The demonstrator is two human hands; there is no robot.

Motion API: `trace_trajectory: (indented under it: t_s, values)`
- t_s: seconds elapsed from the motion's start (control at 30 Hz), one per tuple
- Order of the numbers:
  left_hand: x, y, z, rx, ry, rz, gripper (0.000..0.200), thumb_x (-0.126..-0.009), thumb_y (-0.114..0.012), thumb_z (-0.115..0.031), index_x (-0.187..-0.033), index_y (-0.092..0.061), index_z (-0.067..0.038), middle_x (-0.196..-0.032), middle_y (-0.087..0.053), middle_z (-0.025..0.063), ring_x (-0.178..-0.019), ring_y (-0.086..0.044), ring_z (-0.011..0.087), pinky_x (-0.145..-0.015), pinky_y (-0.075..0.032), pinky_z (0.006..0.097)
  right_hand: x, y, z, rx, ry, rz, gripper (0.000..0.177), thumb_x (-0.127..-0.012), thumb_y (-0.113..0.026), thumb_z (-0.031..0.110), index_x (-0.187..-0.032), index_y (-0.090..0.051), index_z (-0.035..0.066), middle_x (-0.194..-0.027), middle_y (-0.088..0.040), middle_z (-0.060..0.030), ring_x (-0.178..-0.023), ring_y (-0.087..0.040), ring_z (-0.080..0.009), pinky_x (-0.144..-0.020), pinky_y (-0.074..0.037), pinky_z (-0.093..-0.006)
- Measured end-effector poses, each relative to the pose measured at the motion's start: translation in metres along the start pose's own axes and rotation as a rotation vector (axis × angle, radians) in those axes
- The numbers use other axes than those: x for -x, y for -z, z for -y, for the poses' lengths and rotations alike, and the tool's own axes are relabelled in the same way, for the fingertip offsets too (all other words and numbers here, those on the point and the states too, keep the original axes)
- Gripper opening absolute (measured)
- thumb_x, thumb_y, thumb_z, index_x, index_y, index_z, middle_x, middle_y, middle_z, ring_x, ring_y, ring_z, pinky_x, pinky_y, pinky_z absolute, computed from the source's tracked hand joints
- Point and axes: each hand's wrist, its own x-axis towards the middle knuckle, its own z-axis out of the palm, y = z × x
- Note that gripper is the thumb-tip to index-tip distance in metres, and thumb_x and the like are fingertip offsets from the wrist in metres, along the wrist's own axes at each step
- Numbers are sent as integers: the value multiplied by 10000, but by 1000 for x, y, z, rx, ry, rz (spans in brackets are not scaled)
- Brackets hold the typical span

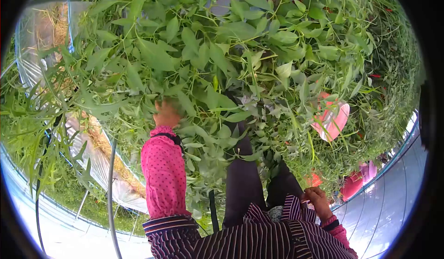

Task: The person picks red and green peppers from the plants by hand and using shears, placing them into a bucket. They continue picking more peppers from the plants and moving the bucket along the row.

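My left hand (167,114), in a pink dotted sleeve, reaches in among the green leaves of a bushy plant (157,55). Leaves and blur hide its fingers, so whether it holds anything cannot be seen. Low on the right, close to my striped clothing (249,240), is my right hand (318,202). Its fingers are curled together, and I cannot make out what, if anything, is in them. Just above that hand a small red-orange patch (314,180) shows through the foliage.
A pink container (340,122) stands among the plants on the right. Farther back are a red-pink object (352,186) and a lilac one (368,171). On the left run a grey hose or pole (111,189), plastic sheeting (88,162) and a blue cord (70,18).
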Motion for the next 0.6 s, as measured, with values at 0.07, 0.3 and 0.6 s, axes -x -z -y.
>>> trace_trajectory:
  t_s: [0.07, 0.3, 0.6]
  values:
    - [-8, -81, 13, 369, -200, 315, 478, -860, -564, -333, -1311, -487, -197, -1325, -505, 105, -1132, -535, 320, -925, -453, 420, 1, 0, 7, 34, 19, -7, 239, -924, -559, 220, -992, -591, -7, -807, -676, -108, -704, -665, -179, -680, -541, -308]
    - [108, -141, -60, 1961, 231, 226, 398, -882, -538, -199, -1257, -515, -64, -1093, -638, 119, -991, -616, 254, -856, -493, 385, 0, -22, 60, 183, 74, 30, 235, -923, -558, 211, -967, -599, -16, -803, -679, -113, -701, -660, -168, -684, -527, -298]
    - [130, -65, -152, 1008, 147, -118, 460, -735, -582, -128, -1189, -537, -64, -1077, -613, 143, -884, -615, 340, -753, -490, 469, -11, -52, 119, 369, 177, 73, 219, -931, -521, 228, -992, -605, 35, -826, -681, -45, -736, -653, -127, -628, -456, -251]
